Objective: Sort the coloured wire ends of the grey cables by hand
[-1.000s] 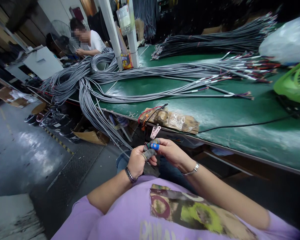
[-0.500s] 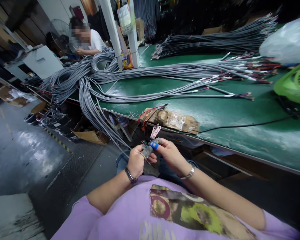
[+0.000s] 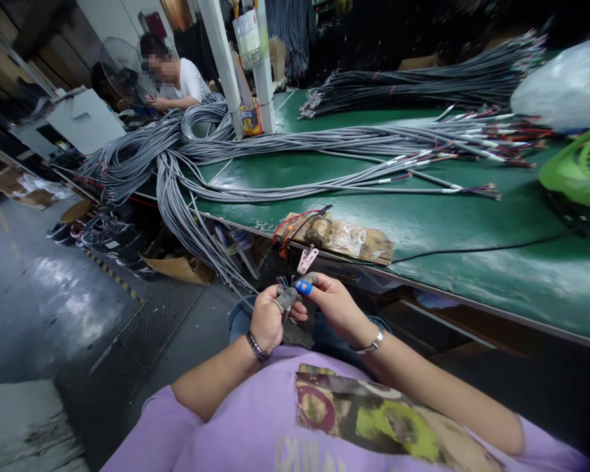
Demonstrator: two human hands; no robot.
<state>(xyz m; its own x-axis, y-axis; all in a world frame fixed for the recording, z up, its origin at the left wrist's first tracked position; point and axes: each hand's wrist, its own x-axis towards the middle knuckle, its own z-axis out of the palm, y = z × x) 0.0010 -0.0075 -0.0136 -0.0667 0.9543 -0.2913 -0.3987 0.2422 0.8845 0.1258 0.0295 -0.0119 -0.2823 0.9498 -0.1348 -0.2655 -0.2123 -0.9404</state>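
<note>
My left hand (image 3: 269,316) is closed around the end of a grey cable, with thin coloured wires (image 3: 284,282) fanning out above its fingers. Grey wraps cover its thumb and forefinger. Close against it, my right hand (image 3: 327,298) pinches at the wires, a blue wrap on its thumb and a grey one on its forefinger. What lies between the right fingertips is too small to make out fully. Just beyond the hands, a pink clothes peg (image 3: 307,260) sits at the bench edge, beside a taped wooden block (image 3: 347,239) with red and black leads.
Bundles of grey cable (image 3: 285,141) lie along the green bench (image 3: 472,262) and hang over its front edge. Darker cables (image 3: 413,85), a plastic bag (image 3: 565,85) and a green fan (image 3: 580,164) are farther back and right. A co-worker (image 3: 177,82) sits at the far left.
The coloured wires between my hands are spread wider and show more above the left fingers. Both hands stay in nearly the same place.
</note>
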